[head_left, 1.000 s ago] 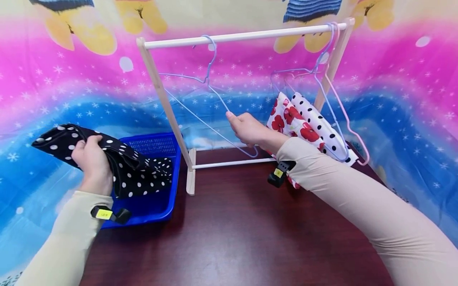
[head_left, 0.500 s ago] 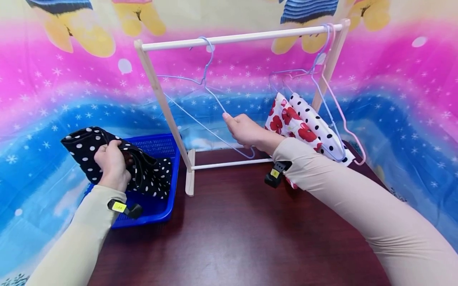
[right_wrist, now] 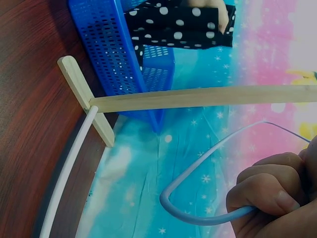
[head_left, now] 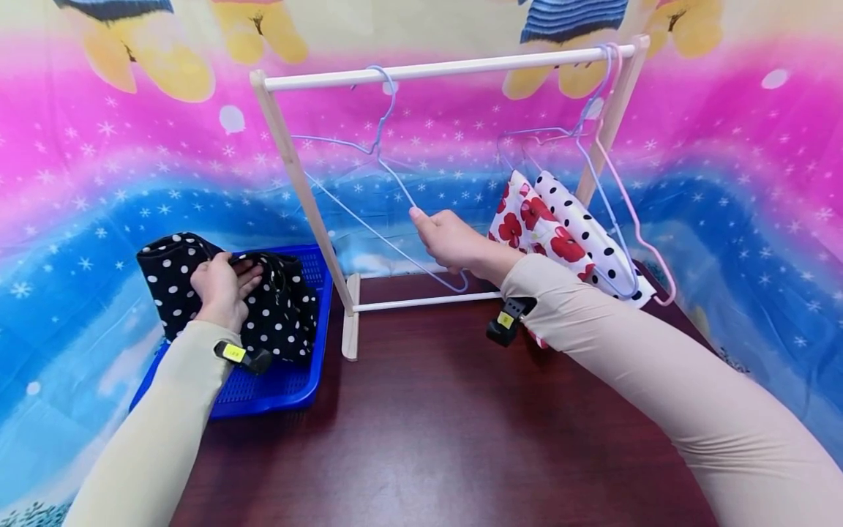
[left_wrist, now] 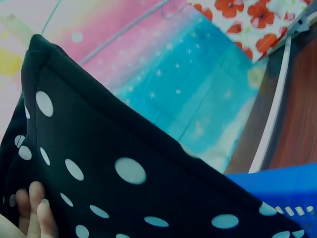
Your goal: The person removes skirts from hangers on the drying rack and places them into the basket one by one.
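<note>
My left hand (head_left: pixel 224 293) holds a black cloth with white polka dots (head_left: pixel 279 322), thumb on its near side, over the basket. In the left wrist view, the fingertips (left_wrist: pixel 35 210) lie against the dotted cloth (left_wrist: pixel 104 129). My right hand (head_left: pixel 454 238) grips the sloping arm of a light blue clothes hanger (head_left: pixel 339 199), whose hook sits over the top rail of the wooden rack (head_left: pixel 448 68). The right wrist view shows curled fingers round the hanger wire (right_wrist: pixel 198 219). This hanger bears no cloth.
A blue plastic basket (head_left: pixel 290 395) stands at the left, beside the rack's foot (head_left: pixel 351 344). At the rack's right end hang a white cloth with red flowers (head_left: pixel 563 245) and a white cloth with black dots (head_left: pixel 609 252), on a blue and a pink hanger (head_left: pixel 635 219).
My left hand has moved right, bringing the black dotted cloth further over the basket, and its fingers have spread along the cloth. My right hand and the hanger have hardly moved.
</note>
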### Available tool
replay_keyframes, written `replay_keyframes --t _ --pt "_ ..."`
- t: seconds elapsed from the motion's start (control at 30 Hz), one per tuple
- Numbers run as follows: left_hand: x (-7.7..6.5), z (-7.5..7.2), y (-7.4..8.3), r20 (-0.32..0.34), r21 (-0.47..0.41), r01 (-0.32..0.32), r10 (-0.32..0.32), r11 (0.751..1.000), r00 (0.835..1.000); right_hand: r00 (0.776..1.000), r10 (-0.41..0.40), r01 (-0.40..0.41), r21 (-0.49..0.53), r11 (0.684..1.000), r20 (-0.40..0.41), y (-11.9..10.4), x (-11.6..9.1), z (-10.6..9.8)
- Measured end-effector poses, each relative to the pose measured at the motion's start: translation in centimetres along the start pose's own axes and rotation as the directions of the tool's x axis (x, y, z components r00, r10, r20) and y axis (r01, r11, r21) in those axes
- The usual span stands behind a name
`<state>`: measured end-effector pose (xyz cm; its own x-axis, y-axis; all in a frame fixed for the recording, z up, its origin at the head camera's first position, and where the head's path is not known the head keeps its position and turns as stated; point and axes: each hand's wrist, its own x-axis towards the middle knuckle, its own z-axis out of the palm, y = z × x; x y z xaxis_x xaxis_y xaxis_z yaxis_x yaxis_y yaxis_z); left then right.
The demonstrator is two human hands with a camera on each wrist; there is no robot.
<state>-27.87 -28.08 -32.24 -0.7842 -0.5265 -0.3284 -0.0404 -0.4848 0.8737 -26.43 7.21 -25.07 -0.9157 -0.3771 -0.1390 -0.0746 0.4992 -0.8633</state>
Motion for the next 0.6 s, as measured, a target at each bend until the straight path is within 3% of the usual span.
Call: replay_keyframes --t 0.17,0.3,0.6 --pt "2.0 0.2 -0.9 0.029 -0.009 -0.003 0.003 1.0 1.0 1.0 -0.004 0.004 0.0 1.0 0.001 -0.1 0.1 0.2" --pt "3.4 0.1 -1.6 0.006 -0.029 -0.004 0.004 1.0 1.0 1.0 -0.009 0.009 -0.009 1.0 0.006 -0.1 0.1 0.2" --pt "5.0 0.0 -2.5 -0.032 0.013 0.033 -0.033 0.999 0.999 1.0 -0.002 0.001 -0.027 1.0 -0.012 -0.3 -0.1 0.2"
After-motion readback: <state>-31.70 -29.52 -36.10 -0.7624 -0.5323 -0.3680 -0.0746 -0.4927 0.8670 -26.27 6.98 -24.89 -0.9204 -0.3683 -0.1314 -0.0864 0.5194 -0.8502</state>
